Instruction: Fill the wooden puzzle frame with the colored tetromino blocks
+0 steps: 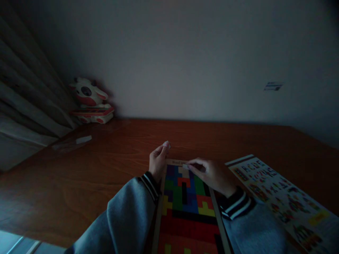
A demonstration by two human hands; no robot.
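Observation:
In front of me lies a wooden block puzzle tray (222, 225), filled with colourful angular blocks and with dark gaps between some of them. My left hand (157, 161) is closed near the tray's far left corner, its thumb and fingertips pinching a small whitish piece (166, 144) above the table. Over the far right part of the tray, my right hand (209, 174) is closed too, pinching a small pale piece (185, 166) close to the far rim. Its exact shape is partly hidden by my fingers.
A printed sheet of colourful block patterns (280, 197) lies right of the tray. At the back left sits a cow-shaped toy (91, 102) beside a curtain (26, 88). Clear plastic with a white strip (84, 139) lies on the wooden table (106, 169). Behind stands a wall (185, 63).

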